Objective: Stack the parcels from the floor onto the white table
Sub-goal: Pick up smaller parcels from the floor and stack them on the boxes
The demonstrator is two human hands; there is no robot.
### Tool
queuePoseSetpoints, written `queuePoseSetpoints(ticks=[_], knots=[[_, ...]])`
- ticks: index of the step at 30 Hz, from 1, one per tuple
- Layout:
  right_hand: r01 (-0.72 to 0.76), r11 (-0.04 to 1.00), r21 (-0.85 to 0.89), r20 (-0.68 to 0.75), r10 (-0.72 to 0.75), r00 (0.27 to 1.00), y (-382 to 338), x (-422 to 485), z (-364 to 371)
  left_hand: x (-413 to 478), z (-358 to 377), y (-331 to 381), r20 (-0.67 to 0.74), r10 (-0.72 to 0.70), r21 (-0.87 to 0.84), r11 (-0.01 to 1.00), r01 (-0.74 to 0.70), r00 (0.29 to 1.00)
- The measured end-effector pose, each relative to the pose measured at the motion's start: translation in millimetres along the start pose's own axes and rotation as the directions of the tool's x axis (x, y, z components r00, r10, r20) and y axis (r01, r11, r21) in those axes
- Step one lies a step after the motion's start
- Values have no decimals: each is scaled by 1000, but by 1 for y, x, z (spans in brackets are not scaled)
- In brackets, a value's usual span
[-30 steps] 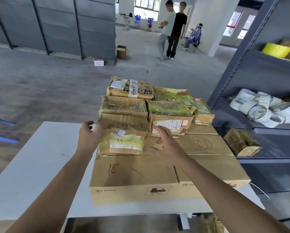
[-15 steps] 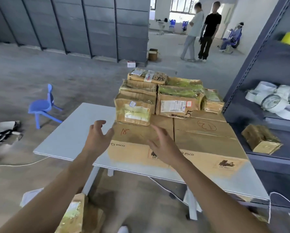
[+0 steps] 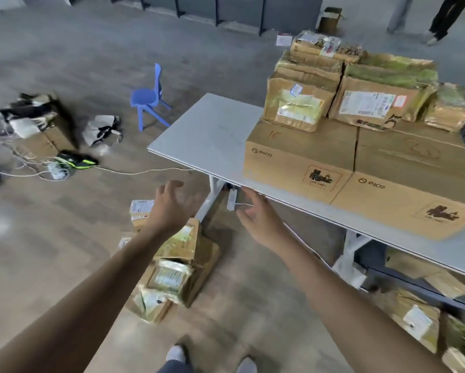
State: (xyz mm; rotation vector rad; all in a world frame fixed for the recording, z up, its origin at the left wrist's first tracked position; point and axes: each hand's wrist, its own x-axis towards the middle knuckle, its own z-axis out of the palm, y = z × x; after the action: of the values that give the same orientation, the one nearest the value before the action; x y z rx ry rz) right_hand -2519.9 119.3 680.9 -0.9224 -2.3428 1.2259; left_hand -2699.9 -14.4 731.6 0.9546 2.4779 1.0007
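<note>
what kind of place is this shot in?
Probably a warehouse or parcel depot, though that is not certain. Labelled cardboard parcels are stacked on a white table. Another pile of parcels lies on a bare concrete floor in a wide open hall.

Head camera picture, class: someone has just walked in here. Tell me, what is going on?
A person is stacking parcels on the white table. Small parcels already sit there on two large boxes. The left hand and right hand are open and empty, held out above the floor pile beside the table leg.
</note>
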Motion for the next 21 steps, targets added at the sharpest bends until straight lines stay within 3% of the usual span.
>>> queuePoseSetpoints(ticks=[12, 21], knots=[[-253, 966, -48, 211, 258, 943, -38, -4, 232, -9, -73, -228, 101, -249, 19, 968, 249, 963], [-478, 876, -58, 271, 475, 837, 7, -9, 400, 3, -46, -419, 283, -386, 70, 921, 382, 878]])
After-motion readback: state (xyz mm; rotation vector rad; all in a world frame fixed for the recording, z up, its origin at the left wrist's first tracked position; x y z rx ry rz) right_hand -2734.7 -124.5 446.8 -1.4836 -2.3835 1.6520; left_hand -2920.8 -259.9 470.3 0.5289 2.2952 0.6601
